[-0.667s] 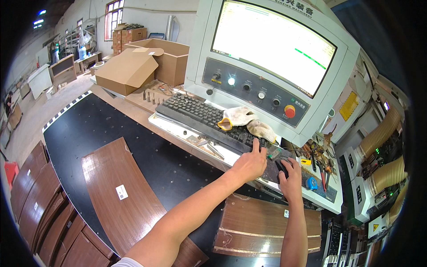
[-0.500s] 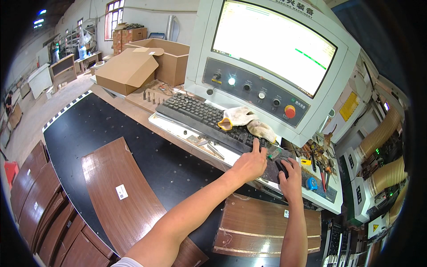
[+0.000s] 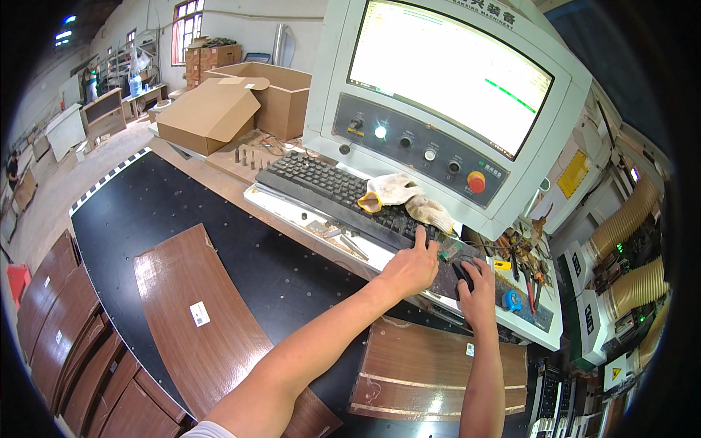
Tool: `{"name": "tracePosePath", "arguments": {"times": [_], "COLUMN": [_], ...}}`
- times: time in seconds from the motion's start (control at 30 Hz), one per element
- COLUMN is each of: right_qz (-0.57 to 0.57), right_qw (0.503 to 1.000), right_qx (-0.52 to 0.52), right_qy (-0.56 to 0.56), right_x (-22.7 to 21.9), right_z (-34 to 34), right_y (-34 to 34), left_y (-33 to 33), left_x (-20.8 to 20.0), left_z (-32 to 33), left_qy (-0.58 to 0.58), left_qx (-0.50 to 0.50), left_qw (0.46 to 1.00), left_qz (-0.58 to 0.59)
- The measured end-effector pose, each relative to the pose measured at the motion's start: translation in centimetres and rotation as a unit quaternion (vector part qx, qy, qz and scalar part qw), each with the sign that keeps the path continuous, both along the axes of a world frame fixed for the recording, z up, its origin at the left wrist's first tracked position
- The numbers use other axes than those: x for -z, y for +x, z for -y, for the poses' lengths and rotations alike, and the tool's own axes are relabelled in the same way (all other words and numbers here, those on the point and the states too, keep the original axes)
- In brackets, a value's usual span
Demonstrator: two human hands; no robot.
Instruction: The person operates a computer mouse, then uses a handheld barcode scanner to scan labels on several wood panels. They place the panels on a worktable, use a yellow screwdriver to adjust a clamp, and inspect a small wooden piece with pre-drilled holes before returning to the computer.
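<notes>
My left hand reaches over the right end of the black keyboard. Its index finger is stretched out onto the keys, and it holds nothing. My right hand is curved over a dark computer mouse on a dusty dark pad. A pair of white work gloves with a yellow cuff edge lies across the keyboard, just beyond my left hand. Above them stands a grey control cabinet with a bright screen and a row of knobs, plus a red push button.
Brown wood-grain panels with white labels lie on the black machine bed. To the right of the mouse are a blue tape measure and pliers. An open cardboard box stands at the back left, and ribbed hoses at the far right.
</notes>
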State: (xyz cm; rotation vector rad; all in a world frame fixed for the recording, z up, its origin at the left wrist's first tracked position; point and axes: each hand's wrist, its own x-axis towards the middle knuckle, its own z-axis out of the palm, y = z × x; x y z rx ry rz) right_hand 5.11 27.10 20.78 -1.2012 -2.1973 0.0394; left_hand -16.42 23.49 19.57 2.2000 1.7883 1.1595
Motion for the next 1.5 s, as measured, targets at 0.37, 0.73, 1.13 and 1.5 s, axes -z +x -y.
{"name": "tracePosePath", "arguments": {"times": [0.37, 0.73, 1.13, 1.5], "right_qz": [0.001, 0.002, 0.001, 0.001], "right_qw": [1.000, 1.000, 1.000, 1.000], "right_qx": [0.003, 0.008, 0.006, 0.007], "right_qy": [-0.003, -0.012, -0.010, -0.009], "right_x": [-0.07, -0.24, -0.25, 0.01], "right_z": [0.04, 0.20, 0.20, -0.06], "right_y": [-0.08, -0.19, -0.13, 0.02], "left_y": [-0.04, 0.01, 0.01, 0.04], "left_x": [0.00, 0.04, 0.07, 0.02], "left_z": [0.04, 0.00, 0.02, 0.05], "left_qy": [0.000, 0.006, 0.007, 0.003], "left_qx": [0.002, 0.001, 0.000, -0.001], "left_qw": [1.000, 1.000, 1.000, 1.000], "left_qz": [0.002, 0.006, 0.011, 0.008]}}
